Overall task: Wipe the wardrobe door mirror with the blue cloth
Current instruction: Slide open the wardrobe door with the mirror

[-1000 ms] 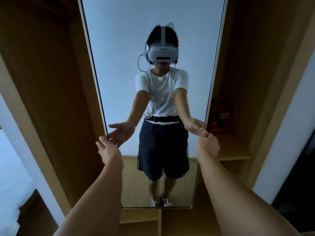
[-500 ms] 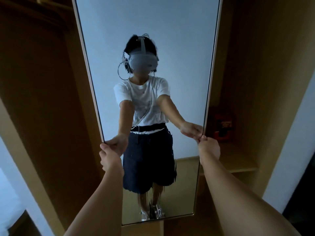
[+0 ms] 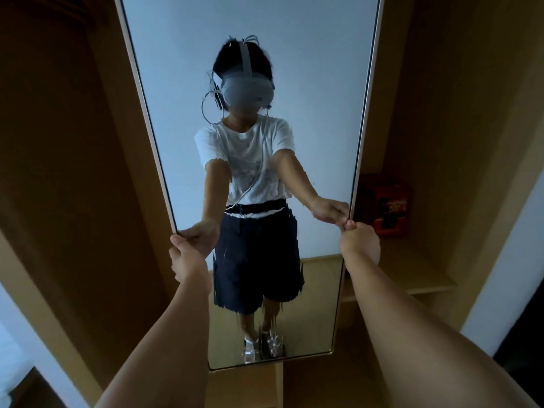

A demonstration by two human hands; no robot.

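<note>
Left hand (image 3: 188, 254) and right hand (image 3: 360, 241) each grip a side edge of the mirror (image 3: 250, 54); rigid, fragile, probably heavy. No cloth visible.

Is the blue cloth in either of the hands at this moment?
No, the left hand and right hand grip only the mirror's side edges.

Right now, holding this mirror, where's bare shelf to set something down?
Bare wood on the shelf right of the mirror, in front of the red box. Both mirror edges are taken: left hand, right hand.
</note>
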